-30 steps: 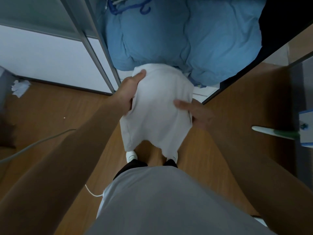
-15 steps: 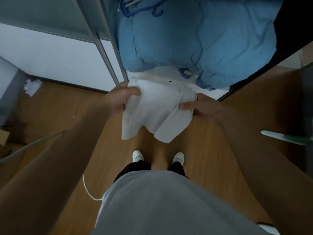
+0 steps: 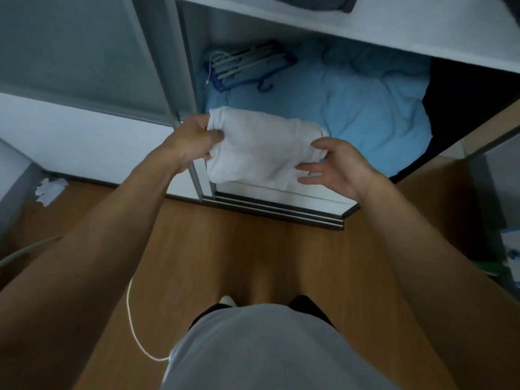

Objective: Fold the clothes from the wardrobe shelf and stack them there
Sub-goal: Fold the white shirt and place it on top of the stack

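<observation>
- Cloth point(image 3: 261, 152), white and folded, lies long side left to right in the middle of the frame.
- Left hand point(image 3: 194, 142) pinches its left end.
- Right hand point(image 3: 334, 167) cups its right end, fingers loosely spread.

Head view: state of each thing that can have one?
white garment: folded, held in air by both hands
left hand: gripping garment's left edge
right hand: fingers spread, supporting right edge
wardrobe door: slid open
blue duvet: crumpled
hangers: piled on duvet

dark garment point(image 3: 315, 2) on upper shelf cut off by top edge, left hand point(image 3: 194, 139) fingertips buried in white cloth point(image 3: 261, 149)
</observation>
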